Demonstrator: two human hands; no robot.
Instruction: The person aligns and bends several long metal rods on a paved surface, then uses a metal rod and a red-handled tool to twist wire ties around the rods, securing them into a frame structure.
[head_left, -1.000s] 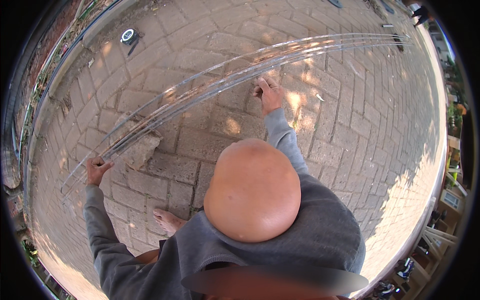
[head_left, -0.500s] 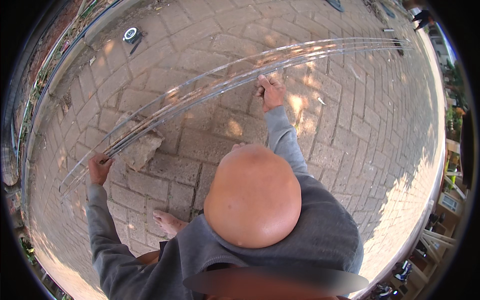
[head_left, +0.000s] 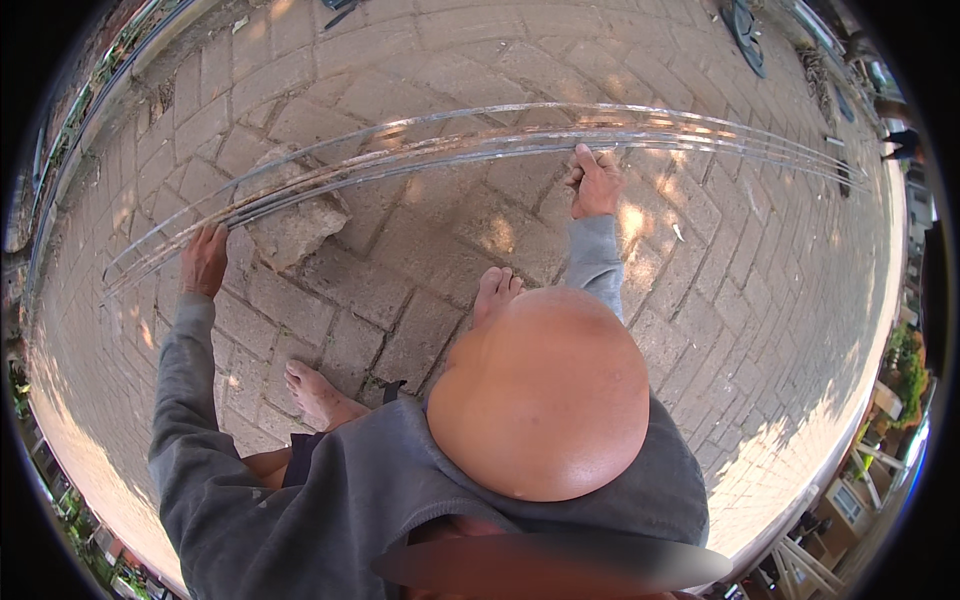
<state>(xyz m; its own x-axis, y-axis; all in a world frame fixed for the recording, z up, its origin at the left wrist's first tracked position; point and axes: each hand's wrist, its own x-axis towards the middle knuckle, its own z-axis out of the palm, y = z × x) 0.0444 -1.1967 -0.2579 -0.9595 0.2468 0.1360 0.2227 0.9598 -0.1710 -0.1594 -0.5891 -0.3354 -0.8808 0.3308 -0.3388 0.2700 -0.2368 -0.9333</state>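
Note:
Several long, thin metal rods [head_left: 400, 158], some grey and some rusty brown, lie side by side across the paving in a long bow. Toward their left end, a rough stone block [head_left: 300, 232] sits under them. My left hand [head_left: 205, 262] is closed over the rods just left of the block, its fingertips partly hidden. Farther right, my right hand [head_left: 597, 188] has its fingers curled, with the tip of the raised finger at the nearest rod. What lies inside those curled fingers cannot be made out.
My bare feet [head_left: 320, 395] stand on the brick paving [head_left: 410, 330] below the rods. A dark flip-flop [head_left: 743, 38] lies at the far right. Near the rods' right end is a small dark piece [head_left: 844, 180]. A kerb [head_left: 150, 55] runs along the left.
The view has shifted, so the rods sit lower and the round measuring device has mostly left the top edge. My left hand's fingers have gone from a side pinch to lying over the rods.

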